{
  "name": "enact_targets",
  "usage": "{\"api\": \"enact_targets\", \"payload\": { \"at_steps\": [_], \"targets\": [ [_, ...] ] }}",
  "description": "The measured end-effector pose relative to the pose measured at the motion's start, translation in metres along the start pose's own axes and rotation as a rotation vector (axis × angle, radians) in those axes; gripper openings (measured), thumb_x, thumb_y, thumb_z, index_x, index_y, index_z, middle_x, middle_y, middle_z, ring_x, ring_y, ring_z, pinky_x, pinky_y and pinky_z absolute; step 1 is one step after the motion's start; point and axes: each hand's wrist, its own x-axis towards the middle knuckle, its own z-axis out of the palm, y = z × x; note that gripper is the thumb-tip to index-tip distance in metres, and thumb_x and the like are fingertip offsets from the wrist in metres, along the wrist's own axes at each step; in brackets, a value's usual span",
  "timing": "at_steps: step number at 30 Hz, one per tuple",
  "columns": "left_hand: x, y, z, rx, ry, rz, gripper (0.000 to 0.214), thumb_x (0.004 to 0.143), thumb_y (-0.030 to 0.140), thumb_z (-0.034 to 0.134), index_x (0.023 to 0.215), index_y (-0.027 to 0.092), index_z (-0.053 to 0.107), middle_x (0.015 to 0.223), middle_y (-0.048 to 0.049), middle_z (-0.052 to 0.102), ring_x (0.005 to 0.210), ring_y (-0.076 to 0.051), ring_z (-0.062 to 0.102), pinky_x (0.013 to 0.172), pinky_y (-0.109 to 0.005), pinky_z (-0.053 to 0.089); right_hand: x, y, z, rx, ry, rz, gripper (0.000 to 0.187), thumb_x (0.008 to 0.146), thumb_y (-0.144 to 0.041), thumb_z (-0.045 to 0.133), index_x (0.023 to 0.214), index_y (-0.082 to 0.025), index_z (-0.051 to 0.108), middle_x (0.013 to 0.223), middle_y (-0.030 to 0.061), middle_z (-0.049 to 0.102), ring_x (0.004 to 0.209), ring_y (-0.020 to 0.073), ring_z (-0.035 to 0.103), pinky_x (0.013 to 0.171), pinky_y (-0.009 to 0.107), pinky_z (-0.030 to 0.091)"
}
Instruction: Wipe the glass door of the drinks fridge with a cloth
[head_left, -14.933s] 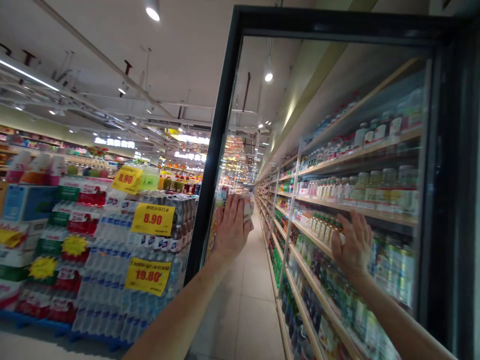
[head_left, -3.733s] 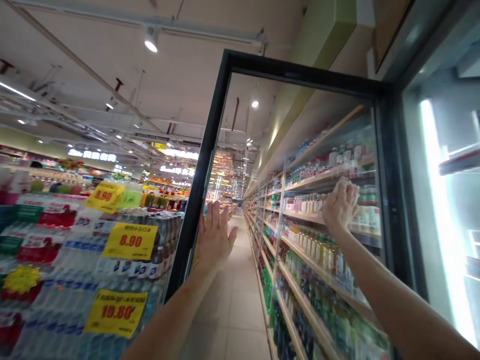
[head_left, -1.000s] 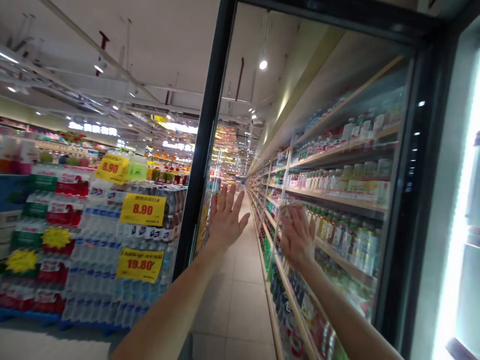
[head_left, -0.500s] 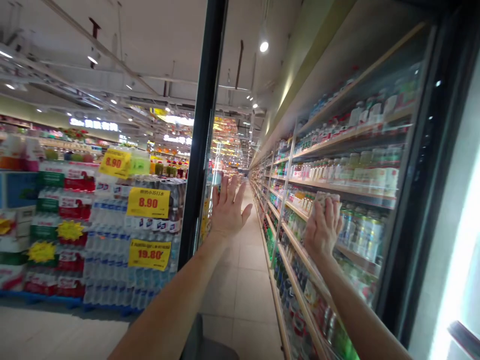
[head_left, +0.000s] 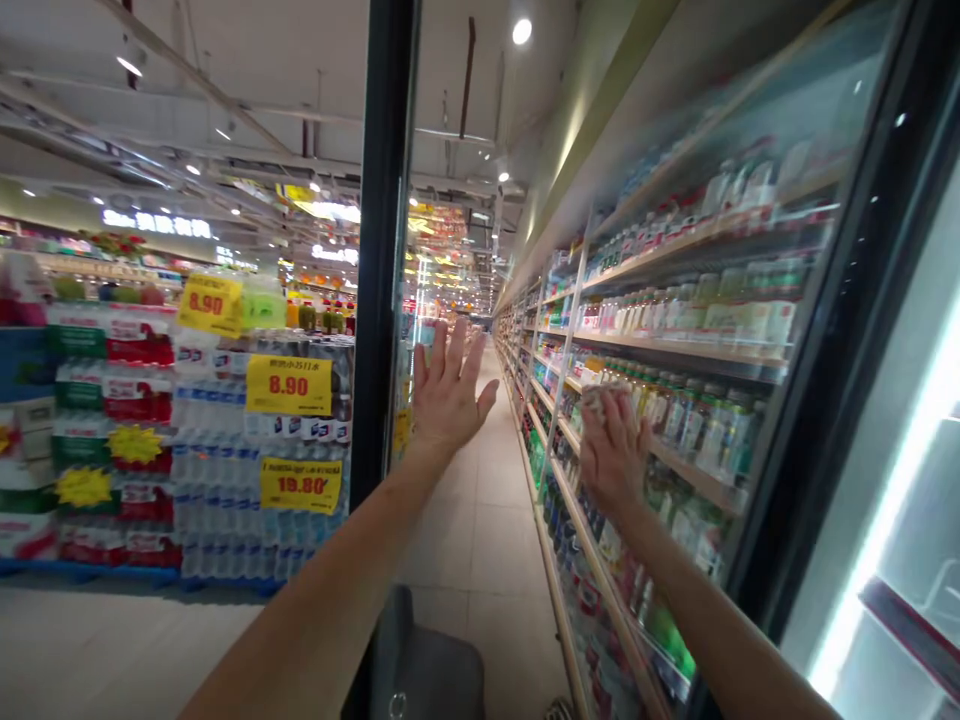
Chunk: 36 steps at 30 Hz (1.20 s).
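Observation:
An open glass cooler door (head_left: 525, 250) with a black frame (head_left: 381, 250) stands in front of me. My left hand (head_left: 448, 392) lies flat on the glass near the frame's left edge, fingers spread. My right hand (head_left: 613, 450) presses a small pale cloth (head_left: 600, 396) against the glass further right, fingers over it. Through the glass I see a long aisle with drink shelves (head_left: 675, 340).
Stacked bottled-water packs with yellow price signs (head_left: 289, 384) stand at the left on a blue pallet. The lit cooler interior (head_left: 900, 500) shows at the far right. A dark grey object (head_left: 427, 660) sits low by the door's bottom edge. Tiled floor (head_left: 97, 650) runs underneath.
My right hand with the cloth has slid left and slightly down on the glass. My left hand stays flat near the frame. The view has tipped down and to the right.

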Motion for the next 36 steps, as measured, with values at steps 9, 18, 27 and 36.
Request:
{"api": "enact_targets", "payload": {
  "at_steps": [9,18,27,36],
  "targets": [
    [-0.001,-0.003,0.002,-0.03,0.073,0.037,0.058,0.087,0.041,0.046,0.139,0.017,0.036,0.147,-0.0146,0.03,0.14,-0.027,0.013,0.113,-0.049,0.009,-0.008,-0.018,0.003,0.019,0.029,-0.044,0.048,0.087,-0.025,0.043,0.135,-0.026,0.043,0.142,0.0101,0.042,0.138,0.0242,0.026,0.11,0.049,0.019],
    [-0.001,-0.002,0.0,-0.051,0.058,0.029,0.059,0.086,0.041,0.049,0.139,0.018,0.036,0.148,-0.014,0.028,0.14,-0.027,0.013,0.113,-0.049,0.01,-0.033,-0.003,0.001,-0.007,0.047,0.044,0.055,0.087,-0.023,0.041,0.142,-0.023,0.031,0.146,0.0126,0.034,0.139,0.0268,0.023,0.109,0.051,0.022],
    [0.001,-0.007,-0.001,-0.016,0.085,0.072,0.058,0.086,0.04,0.049,0.138,0.016,0.037,0.147,-0.016,0.03,0.141,-0.027,0.011,0.113,-0.049,0.011,-0.058,0.0,0.002,-0.024,0.12,0.283,0.06,0.088,-0.023,0.039,0.145,-0.022,0.022,0.149,0.0157,0.026,0.139,0.0314,0.019,0.105,0.057,0.026],
    [-0.054,0.026,0.008,-0.027,-0.04,0.248,0.053,0.086,0.039,0.05,0.135,0.022,0.041,0.144,-0.008,0.038,0.141,-0.025,0.008,0.114,-0.05,0.003,-0.062,-0.05,0.005,0.045,-0.031,0.006,0.06,0.085,-0.019,0.044,0.143,-0.023,0.027,0.149,0.0119,0.028,0.14,0.0277,0.018,0.11,0.052,0.019]
  ]
}}
